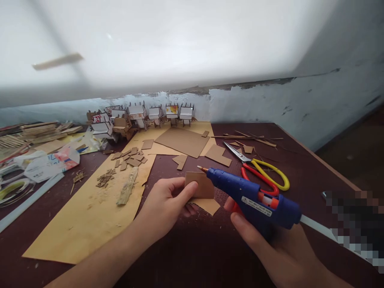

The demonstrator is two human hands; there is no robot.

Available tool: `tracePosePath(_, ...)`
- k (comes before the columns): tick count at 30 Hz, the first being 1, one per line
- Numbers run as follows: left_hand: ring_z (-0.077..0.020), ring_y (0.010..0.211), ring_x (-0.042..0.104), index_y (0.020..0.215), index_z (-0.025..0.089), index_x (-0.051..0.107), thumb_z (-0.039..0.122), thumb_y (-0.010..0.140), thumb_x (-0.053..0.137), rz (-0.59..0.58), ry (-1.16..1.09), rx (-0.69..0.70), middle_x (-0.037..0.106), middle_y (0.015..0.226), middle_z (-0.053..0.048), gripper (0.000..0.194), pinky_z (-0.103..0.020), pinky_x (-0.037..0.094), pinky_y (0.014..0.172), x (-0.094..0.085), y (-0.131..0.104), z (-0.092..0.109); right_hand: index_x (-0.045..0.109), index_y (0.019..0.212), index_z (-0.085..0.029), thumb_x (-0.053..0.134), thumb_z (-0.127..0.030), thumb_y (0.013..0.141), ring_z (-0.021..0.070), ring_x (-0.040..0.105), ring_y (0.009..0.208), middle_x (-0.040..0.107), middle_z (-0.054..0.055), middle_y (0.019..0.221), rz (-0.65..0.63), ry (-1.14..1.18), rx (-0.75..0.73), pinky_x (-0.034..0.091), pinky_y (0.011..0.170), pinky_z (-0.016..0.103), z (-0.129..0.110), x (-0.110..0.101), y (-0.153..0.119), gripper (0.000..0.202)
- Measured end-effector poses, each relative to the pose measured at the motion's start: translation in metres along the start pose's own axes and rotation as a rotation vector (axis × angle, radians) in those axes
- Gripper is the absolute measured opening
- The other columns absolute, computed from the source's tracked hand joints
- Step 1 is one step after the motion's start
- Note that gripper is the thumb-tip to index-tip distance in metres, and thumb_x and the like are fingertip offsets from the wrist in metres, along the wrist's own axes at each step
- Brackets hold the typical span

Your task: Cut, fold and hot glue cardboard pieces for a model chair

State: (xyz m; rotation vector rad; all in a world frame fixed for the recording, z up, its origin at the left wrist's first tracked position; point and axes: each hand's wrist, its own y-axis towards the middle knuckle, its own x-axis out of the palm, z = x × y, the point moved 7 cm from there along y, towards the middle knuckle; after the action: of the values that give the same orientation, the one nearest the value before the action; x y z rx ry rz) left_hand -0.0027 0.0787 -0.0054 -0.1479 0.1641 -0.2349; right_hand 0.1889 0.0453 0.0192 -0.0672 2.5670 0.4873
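Note:
A folded cardboard piece (201, 186), with one panel upright and another lying lower, is pinched between the thumb and fingers of my left hand (171, 198). My right hand (267, 244) is wrapped round the handle of a blue hot glue gun (240, 190). The gun points left, its metal nozzle at the top edge of the upright panel; whether they touch is unclear. A white glue stick (319, 227) sticks out of the gun's back. Scissors (258, 166) with red and yellow handles lie just behind the gun, blades partly apart.
Small cardboard chairs (156, 114) line the wall. Yellow sheets (90, 216) carry cardboard scraps (135, 157) and a glue-crusted strip (128, 186). A large cardboard sheet (183, 141) lies behind my hands. Tape rolls (13, 191), plastic bags and wood strips are at left, thin sticks (255, 138) at back right.

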Motion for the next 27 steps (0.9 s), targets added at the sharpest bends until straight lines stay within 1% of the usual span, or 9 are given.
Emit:
tracePosePath(3,-0.0160,0.061,0.067,0.089,0.015,0.075,0.049,0.092,0.065,0.045,0.022,0.009,0.070,0.067,-0.003,0.036,-0.023,0.055,0.057,-0.004,0.001,0.002,0.072,0.092,-0.027,0.063,-0.036,0.093,0.0199,0.069,0.063,0.073,-0.001,0.075,0.002,0.027,0.061,0.057,0.054,0.026,0.005,0.001,-0.001,0.012)
tracePosePath(6,-0.0146,0.059,0.066,0.086,0.015,0.075,0.047,0.092,0.067,0.051,0.018,0.007,0.069,0.066,-0.003,0.034,-0.022,0.053,0.055,-0.005,0.002,0.003,0.071,0.090,-0.026,0.060,-0.038,0.095,0.0161,0.060,0.052,0.066,-0.003,0.064,0.003,0.071,0.090,0.050,0.047,0.024,0.005,0.001,0.001,0.017)
tracePosePath(9,-0.0133,0.058,0.064,0.086,0.014,0.074,0.044,0.091,0.068,0.045,0.002,0.007,0.068,0.065,-0.002,0.031,-0.020,0.052,0.054,-0.004,0.001,0.005,0.070,0.089,-0.025,0.060,-0.038,0.095,0.0152,0.058,0.053,0.065,-0.003,0.065,0.006,0.098,0.101,0.049,0.047,0.024,0.003,0.001,0.003,0.017)
tracePosePath(12,-0.0132,0.057,0.063,0.084,0.014,0.074,0.043,0.091,0.069,0.035,0.004,0.020,0.067,0.065,-0.002,0.030,-0.021,0.052,0.054,-0.003,0.001,0.005,0.069,0.089,-0.025,0.059,-0.037,0.095,0.0152,0.057,0.053,0.064,-0.002,0.065,-0.023,0.077,0.087,0.049,0.048,0.023,0.001,0.002,0.004,0.017)
tracePosePath(16,-0.0160,0.063,0.064,0.094,0.014,0.076,0.046,0.092,0.065,0.003,0.020,0.021,0.071,0.074,-0.006,0.034,-0.024,0.053,0.058,-0.001,-0.001,0.004,0.070,0.088,-0.024,0.059,-0.038,0.095,0.0209,0.066,0.067,0.070,0.002,0.074,-0.072,0.025,0.053,0.055,0.058,0.028,0.001,0.004,0.002,0.019)
tracePosePath(18,-0.0167,0.065,0.064,0.096,0.015,0.076,0.047,0.093,0.063,-0.006,0.035,0.020,0.072,0.077,-0.007,0.035,-0.025,0.053,0.059,0.001,-0.002,0.004,0.070,0.085,-0.025,0.059,-0.040,0.094,0.0232,0.068,0.070,0.069,0.002,0.073,-0.101,0.022,0.062,0.056,0.058,0.029,0.002,0.006,0.001,0.021)
tracePosePath(23,-0.0189,0.064,0.066,0.093,0.015,0.076,0.050,0.094,0.059,-0.045,0.050,0.021,0.071,0.071,-0.006,0.038,-0.026,0.052,0.058,0.005,-0.006,0.005,0.064,0.069,-0.024,0.061,-0.040,0.093,0.0212,0.065,0.062,0.067,0.001,0.067,-0.158,0.128,0.117,0.053,0.051,0.027,-0.003,0.011,0.000,0.029)
tracePosePath(25,-0.0188,0.064,0.065,0.091,0.015,0.075,0.050,0.095,0.059,-0.042,0.057,0.032,0.072,0.075,-0.007,0.039,-0.026,0.051,0.058,0.005,-0.007,0.005,0.064,0.067,-0.024,0.062,-0.041,0.092,0.0213,0.065,0.061,0.065,0.000,0.063,-0.163,0.162,0.140,0.053,0.052,0.028,-0.005,0.012,0.001,0.030)
tracePosePath(27,-0.0187,0.064,0.064,0.088,0.016,0.075,0.050,0.095,0.058,-0.036,0.066,0.043,0.071,0.075,-0.007,0.039,-0.026,0.051,0.058,0.005,-0.007,0.005,0.066,0.068,-0.023,0.063,-0.044,0.091,0.0221,0.065,0.062,0.067,0.001,0.065,-0.165,0.168,0.171,0.055,0.055,0.029,-0.004,0.012,0.001,0.031)
